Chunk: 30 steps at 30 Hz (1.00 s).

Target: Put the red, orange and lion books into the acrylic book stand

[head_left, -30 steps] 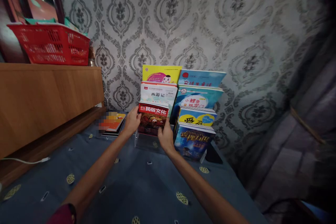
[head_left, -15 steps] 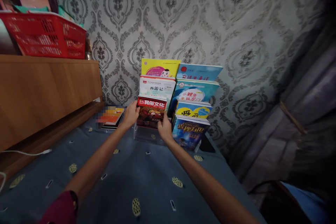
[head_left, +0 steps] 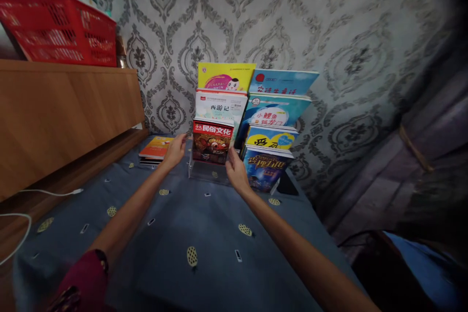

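One red-topped book [head_left: 212, 144] | left hand [head_left: 176, 150]: released, just beside | right hand [head_left: 237, 171]: at edge, grip unclear

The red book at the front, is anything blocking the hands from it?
Nothing visible is in the way. The left hand is left of the red book, with an open gap between; the right hand is at its right edge, maybe touching.

Left hand [head_left: 175, 151] just beside red-titled book [head_left: 211, 142], right hand [head_left: 237, 170] at its right edge, book in clear stand [head_left: 204, 172], stand on blue patterned cloth [head_left: 164, 253].
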Each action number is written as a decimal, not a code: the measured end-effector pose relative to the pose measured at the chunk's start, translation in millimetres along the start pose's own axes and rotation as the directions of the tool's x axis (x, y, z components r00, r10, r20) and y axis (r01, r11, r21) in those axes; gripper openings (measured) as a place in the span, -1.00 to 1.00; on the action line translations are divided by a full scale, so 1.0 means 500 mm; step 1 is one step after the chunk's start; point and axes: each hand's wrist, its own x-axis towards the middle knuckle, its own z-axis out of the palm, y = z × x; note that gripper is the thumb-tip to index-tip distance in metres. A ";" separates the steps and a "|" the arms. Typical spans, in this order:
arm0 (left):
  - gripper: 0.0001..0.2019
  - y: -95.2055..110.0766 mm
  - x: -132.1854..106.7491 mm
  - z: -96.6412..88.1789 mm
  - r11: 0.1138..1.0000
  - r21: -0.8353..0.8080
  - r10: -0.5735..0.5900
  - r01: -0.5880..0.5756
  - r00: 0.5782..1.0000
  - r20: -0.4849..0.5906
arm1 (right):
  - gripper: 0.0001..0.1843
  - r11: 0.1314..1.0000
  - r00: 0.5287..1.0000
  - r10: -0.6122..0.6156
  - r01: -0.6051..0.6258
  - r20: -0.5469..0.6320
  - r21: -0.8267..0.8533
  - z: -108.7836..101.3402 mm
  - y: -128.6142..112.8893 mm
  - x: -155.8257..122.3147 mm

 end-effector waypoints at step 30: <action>-0.52 -0.209 -0.112 -0.034 0.834 0.538 -0.330 0.119 0.891 0.313 | -0.50 0.999 0.932 -0.036 0.047 0.360 -0.021 0.020 0.050 -0.276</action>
